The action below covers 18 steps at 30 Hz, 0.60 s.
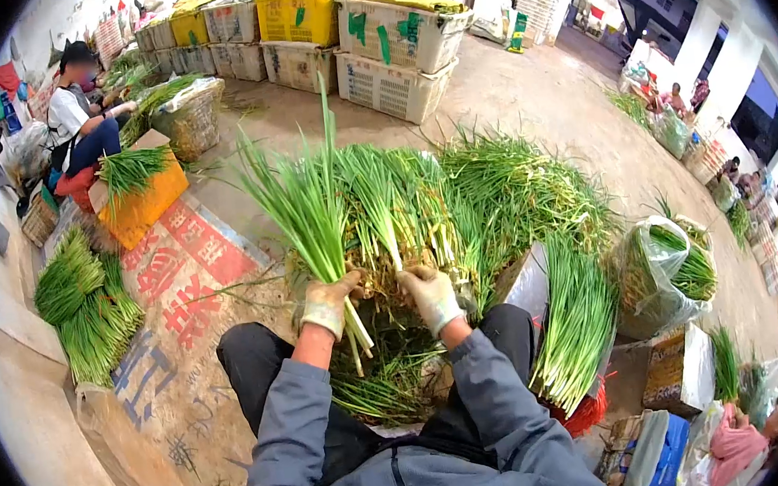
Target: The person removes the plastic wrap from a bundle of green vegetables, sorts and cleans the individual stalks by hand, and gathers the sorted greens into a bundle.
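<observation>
My left hand (325, 305), in a pale work glove, is closed around a bunch of chives (298, 219). Their long green leaves fan upward, and the white stem ends stick out below the fist. To its right, my right hand (432, 297), gloved too, pinches the pale lower end of a few chive stalks (383, 201). Behind both hands lies a heap of loose chives (524, 188) with yellowish, soil-stained bases. Between my knees are scattered leaf trimmings (384, 389). By my right knee, a neat pile of chives (573, 324) lies on a slanted board.
Tidy chive bundles (91, 304) lie on the left by a printed cardboard sheet (187, 262). A seated person (81, 113) works behind an orange box (142, 206). Stacked crates (399, 55) stand at the back. A plastic bag of chives (659, 278) sits right.
</observation>
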Each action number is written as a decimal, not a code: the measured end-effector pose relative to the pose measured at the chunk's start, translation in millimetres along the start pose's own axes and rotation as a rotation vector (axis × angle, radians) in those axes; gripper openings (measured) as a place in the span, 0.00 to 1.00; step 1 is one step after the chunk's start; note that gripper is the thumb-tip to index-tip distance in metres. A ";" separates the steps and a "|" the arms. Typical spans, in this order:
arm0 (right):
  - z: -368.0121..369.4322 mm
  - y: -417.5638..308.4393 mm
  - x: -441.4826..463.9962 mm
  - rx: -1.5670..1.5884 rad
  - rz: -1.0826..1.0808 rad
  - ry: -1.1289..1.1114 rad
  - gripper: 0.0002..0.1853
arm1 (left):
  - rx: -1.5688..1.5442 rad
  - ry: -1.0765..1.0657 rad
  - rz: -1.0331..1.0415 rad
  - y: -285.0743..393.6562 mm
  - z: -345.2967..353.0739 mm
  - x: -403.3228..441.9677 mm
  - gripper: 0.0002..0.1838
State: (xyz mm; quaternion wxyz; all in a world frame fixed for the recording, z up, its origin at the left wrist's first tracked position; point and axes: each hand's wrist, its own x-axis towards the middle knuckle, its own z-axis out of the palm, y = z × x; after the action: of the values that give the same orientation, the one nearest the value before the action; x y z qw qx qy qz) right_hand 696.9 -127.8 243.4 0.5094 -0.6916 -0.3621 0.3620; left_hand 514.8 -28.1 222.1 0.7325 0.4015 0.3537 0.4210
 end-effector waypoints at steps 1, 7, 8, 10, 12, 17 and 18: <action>5.0 -12.4 -17.6 0.001 0.041 -0.042 0.15 | 0.059 -0.013 -0.055 6.1 8.7 -3.9 0.15; 24.1 0.6 -48.1 -0.231 -0.243 -0.297 0.12 | -0.071 -0.017 -0.128 3.8 21.6 -3.0 0.19; 13.7 0.8 -38.7 -0.219 -0.182 -0.320 0.13 | -0.236 -0.039 -0.109 18.3 28.6 -11.2 0.20; 5.7 -2.6 -12.6 -0.418 -0.181 -0.010 0.14 | -0.292 0.060 -0.049 29.9 24.0 -10.9 0.19; 6.7 3.4 27.3 -0.719 -0.212 0.139 0.17 | -0.372 -0.136 0.145 16.7 -8.0 9.2 0.18; 11.1 10.8 74.0 -0.875 -0.118 0.037 0.20 | -0.556 -0.051 0.106 10.1 -11.6 6.8 0.20; 5.2 2.5 68.0 -0.649 -0.034 0.035 0.20 | -0.560 -0.046 0.120 13.5 -15.3 9.3 0.20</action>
State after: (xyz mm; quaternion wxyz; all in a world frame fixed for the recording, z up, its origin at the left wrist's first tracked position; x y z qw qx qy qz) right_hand 725.1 -66.9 231.0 0.2748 -0.8178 -0.4614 0.2070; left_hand 500.9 -10.9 225.8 0.7962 0.2133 0.1827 0.5359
